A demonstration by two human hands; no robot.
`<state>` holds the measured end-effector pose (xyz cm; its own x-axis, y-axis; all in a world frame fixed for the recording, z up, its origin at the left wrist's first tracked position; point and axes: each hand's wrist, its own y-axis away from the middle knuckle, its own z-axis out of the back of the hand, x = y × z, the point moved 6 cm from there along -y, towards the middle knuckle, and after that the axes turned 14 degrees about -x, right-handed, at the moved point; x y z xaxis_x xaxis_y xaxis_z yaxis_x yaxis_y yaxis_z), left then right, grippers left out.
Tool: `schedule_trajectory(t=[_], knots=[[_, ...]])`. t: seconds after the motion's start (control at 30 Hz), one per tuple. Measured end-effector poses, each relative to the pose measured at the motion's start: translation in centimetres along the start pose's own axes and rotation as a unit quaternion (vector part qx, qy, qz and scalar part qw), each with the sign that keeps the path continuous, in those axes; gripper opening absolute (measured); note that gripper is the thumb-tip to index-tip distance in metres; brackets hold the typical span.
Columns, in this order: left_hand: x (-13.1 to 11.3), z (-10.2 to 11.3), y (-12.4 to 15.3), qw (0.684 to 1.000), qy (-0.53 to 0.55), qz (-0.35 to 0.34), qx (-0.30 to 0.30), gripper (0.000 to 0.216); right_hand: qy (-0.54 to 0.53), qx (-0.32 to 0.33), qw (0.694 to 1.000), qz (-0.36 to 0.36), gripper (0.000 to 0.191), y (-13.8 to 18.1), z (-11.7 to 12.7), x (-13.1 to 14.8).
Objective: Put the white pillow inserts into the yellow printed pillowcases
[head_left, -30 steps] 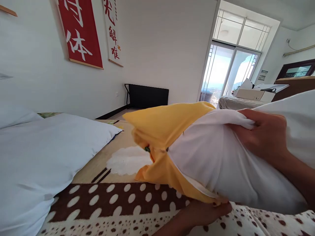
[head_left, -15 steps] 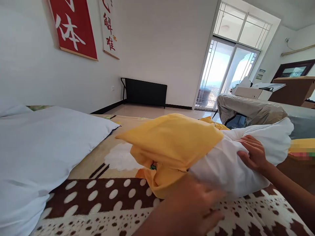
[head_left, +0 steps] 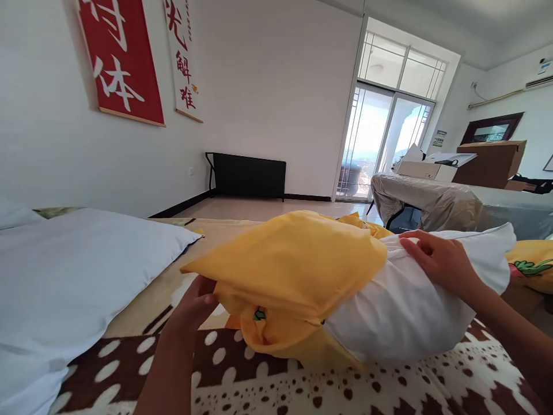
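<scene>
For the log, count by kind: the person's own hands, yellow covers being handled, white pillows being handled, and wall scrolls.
Hands: 2, left hand and right hand
Yellow cover: 1
White pillow: 1
Wall scrolls: 2, red scroll and white scroll
Total: 6

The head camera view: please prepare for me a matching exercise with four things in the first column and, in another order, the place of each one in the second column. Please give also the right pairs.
Things:
1. Left hand
2. Right hand
3. Yellow cover
4. Red scroll

Places:
A. around only part of the white pillow on the right
B. hanging on the wall
C. at the cover's pointed left corner
D. at the exposed white part of that pillow

Right pairs: 1-C, 2-D, 3-A, 4-B
</scene>
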<state>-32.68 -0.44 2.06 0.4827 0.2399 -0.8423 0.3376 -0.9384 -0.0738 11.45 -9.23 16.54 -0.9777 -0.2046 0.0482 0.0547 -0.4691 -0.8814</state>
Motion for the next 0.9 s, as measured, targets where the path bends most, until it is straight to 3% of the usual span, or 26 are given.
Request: schedule_trajectory(t=[0.1, 0.2, 0.27, 0.33, 0.43, 0.5, 0.6, 0.67, 0.77, 0.9], knots=[[-1.0, 0.1, 0.3, 0.994, -0.043, -0.065, -0.08, 0.065, -0.014, 0.009, 0.997, 0.08, 0.032, -1.1, -0.4, 3.2], [-3.2, -1.7, 1.1, 0.976, -0.109, -0.189, -0.024, 0.05, -0.085, 0.105, 0.974, 0.184, 0.053, -0.7, -1.4, 6.2], [-4.7, -2.8, 2.2, 0.945, -0.17, -0.278, 0.02, 0.035, -0.135, 0.189, 0.946, 0.227, 0.072, 0.3, -1.9, 7.2], [-5.7, -3.3, 3.4, 0.922, -0.219, -0.317, 0.044, 0.029, -0.167, 0.23, 0.927, 0.243, 0.082, 1.1, -1.8, 7.3], [-5.1, -3.9, 4.3, 0.929, -0.265, -0.225, 0.129, 0.04, -0.159, 0.185, 0.947, 0.207, 0.076, 1.3, -1.7, 6.5], [-4.3, -4.1, 4.5, 0.93, -0.281, -0.174, 0.16, 0.047, -0.129, 0.114, 0.967, 0.187, 0.057, 1.4, -1.8, 6.3], [-4.4, -3.8, 4.0, 0.924, -0.29, -0.235, 0.084, 0.038, -0.058, -0.01, 0.98, 0.188, 0.028, 1.6, -2.1, 7.1], [-4.5, -4.0, 4.0, 0.913, -0.292, -0.283, 0.041, 0.034, 0.002, -0.074, 0.983, 0.167, 0.022, 1.5, -2.4, 7.7], [-5.0, -4.6, 5.1, 0.917, -0.254, -0.307, 0.017, 0.035, 0.066, -0.071, 0.989, 0.112, 0.027, 0.7, -3.2, 7.7], [-6.4, -4.3, 7.3, 0.949, -0.112, -0.292, -0.04, 0.039, 0.094, 0.031, 0.995, 0.016, 0.038, -1.1, -4.9, 5.6]])
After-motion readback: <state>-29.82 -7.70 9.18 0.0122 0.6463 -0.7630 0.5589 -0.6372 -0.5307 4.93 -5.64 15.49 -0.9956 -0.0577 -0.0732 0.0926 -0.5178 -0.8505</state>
